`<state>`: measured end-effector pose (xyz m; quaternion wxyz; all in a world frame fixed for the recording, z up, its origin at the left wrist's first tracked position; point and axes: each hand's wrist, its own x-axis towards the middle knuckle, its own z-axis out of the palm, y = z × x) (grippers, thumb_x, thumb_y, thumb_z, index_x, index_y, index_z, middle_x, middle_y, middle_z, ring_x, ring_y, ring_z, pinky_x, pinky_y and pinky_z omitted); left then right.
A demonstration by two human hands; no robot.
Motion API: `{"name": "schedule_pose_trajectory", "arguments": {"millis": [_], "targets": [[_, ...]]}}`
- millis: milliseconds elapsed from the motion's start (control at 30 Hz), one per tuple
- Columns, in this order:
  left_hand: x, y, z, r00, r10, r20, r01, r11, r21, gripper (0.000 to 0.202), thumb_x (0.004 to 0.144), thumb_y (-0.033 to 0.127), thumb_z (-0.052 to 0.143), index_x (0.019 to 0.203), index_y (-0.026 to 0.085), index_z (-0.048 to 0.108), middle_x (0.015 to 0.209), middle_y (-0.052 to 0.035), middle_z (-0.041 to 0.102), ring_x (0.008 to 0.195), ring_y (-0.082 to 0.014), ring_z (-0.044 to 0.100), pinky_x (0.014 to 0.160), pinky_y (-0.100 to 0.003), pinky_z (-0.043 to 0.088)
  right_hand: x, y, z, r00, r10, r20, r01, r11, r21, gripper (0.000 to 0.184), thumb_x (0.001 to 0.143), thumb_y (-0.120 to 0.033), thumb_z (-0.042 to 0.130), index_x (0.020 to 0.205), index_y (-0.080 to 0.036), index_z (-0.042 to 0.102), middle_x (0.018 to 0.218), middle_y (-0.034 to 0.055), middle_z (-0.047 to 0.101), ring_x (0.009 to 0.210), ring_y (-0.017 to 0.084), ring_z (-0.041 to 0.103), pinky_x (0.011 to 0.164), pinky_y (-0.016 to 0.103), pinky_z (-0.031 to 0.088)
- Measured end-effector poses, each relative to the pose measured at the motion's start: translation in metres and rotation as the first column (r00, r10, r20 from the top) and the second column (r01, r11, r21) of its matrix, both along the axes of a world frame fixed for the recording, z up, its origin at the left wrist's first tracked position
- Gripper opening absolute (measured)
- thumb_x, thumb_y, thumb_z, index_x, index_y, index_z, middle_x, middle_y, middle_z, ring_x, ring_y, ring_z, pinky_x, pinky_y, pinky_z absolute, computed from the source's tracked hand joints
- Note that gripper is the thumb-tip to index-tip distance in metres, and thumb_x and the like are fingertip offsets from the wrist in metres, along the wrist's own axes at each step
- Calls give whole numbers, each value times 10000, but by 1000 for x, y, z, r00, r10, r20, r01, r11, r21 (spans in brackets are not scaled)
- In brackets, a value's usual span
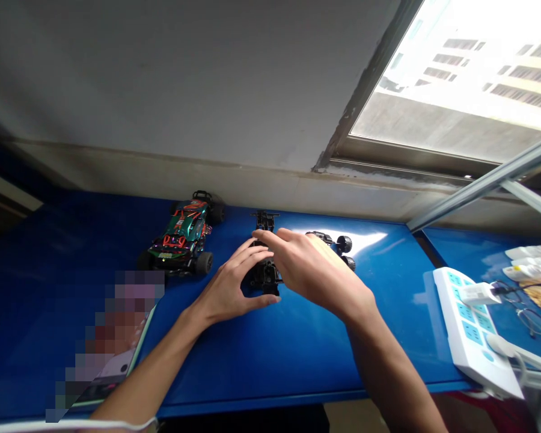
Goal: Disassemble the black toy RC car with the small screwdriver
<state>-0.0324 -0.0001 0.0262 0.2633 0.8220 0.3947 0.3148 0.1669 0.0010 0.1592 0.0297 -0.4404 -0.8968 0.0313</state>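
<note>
A black toy car chassis point(270, 273) lies on the blue table point(297, 355), partly covered by both hands. My left hand point(228, 285) grips it from the left, its fingers over the middle and its thumb along the near end. From the right, my right hand point(311, 267) reaches over the chassis with its index finger stretched across the top and its other fingers curled in. Anything between those curled fingers is hidden. Just behind my right hand sits a black part with wheels point(344, 243), half covered.
A green and orange toy car point(183, 231) stands to the left. Nearer lies a flat printed item point(117, 364), partly pixelated. On the right are a white power strip point(460, 319) with plugs and a metal frame bar point(478, 183). A wall point(184, 90) and window border the table behind.
</note>
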Motion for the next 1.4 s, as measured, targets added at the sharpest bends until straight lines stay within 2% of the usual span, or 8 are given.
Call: {"name": "schedule_pose_trajectory", "arguments": {"millis": [100, 267, 433, 767, 900, 1100, 1267, 1400], "targets": [[0, 0, 0, 1000, -10, 9, 10, 1000, 3, 807, 807, 620, 831, 1467, 238, 568, 1589, -119, 554, 1562, -439, 372, 1280, -619, 359, -1, -1, 1, 997, 51, -63, -51, 999, -3, 632, 964, -87, 456, 1575, -246, 435, 1147, 71, 681, 819, 190, 649, 684, 314, 395], [0, 0, 0, 1000, -3, 15, 3, 1000, 3, 806, 797, 635, 834, 1446, 229, 584, 1552, -127, 587, 1565, -435, 367, 1283, -622, 350, -2, 1, 3, 999, -16, -39, 16, 1000, -20, 384, 1015, -155, 426, 1329, -204, 642, 933, 48, 689, 750, 193, 636, 636, 320, 362], [1, -1, 3, 1000, -13, 28, 13, 1000, -2, 773, 798, 624, 839, 1421, 234, 600, 1562, -121, 577, 1569, -431, 360, 1282, -621, 355, 1, 1, 2, 996, 26, -90, -29, 999, -31, 644, 954, -117, 449, 1580, -272, 434, 1241, 88, 648, 828, 190, 645, 701, 317, 433], [1, 0, 4, 1000, -11, 26, 11, 1000, -1, 797, 791, 634, 840, 1436, 234, 595, 1568, -134, 571, 1581, -452, 325, 1281, -659, 329, 2, 3, -1, 992, 11, -124, -16, 999, -32, 703, 917, -81, 456, 1590, -281, 411, 1357, 115, 562, 797, 171, 624, 717, 316, 472], [1, 0, 4, 1000, -10, 20, 10, 1000, -12, 786, 804, 642, 827, 1433, 236, 591, 1564, -121, 576, 1587, -440, 319, 1290, -645, 324, 1, 4, -1, 997, -42, -67, 41, 999, -5, 529, 987, -136, 444, 1500, -238, 521, 1206, 107, 628, 748, 183, 619, 666, 318, 457], [2, -1, 6, 1000, -8, 18, 9, 1000, -14, 774, 803, 648, 824, 1424, 245, 600, 1572, -122, 566, 1592, -450, 304, 1286, -651, 330, 2, 3, -2, 995, 1, -100, -2, 1000, -13, 732, 917, -44, 441, 1603, -293, 395, 1375, 125, 556, 790, 166, 637, 698, 310, 482], [2, -1, 3, 1000, -3, 16, 3, 1000, -3, 789, 799, 642, 830, 1442, 255, 587, 1555, -113, 585, 1589, -446, 313, 1285, -656, 327, 0, 4, 0, 997, -46, -67, 46, 999, -5, 534, 975, -137, 451, 1489, -252, 538, 1204, 101, 637, 736, 183, 628, 649, 319, 447], [2, -1, 3, 1000, 1, 16, -1, 1000, -3, 769, 797, 637, 833, 1423, 253, 603, 1562, -115, 577, 1588, -453, 311, 1280, -657, 335, -1, 3, 0, 997, -22, -75, 19, 999, -35, 609, 977, -105, 423, 1555, -289, 467, 1294, 107, 617, 741, 162, 635, 668, 308, 447]]}}
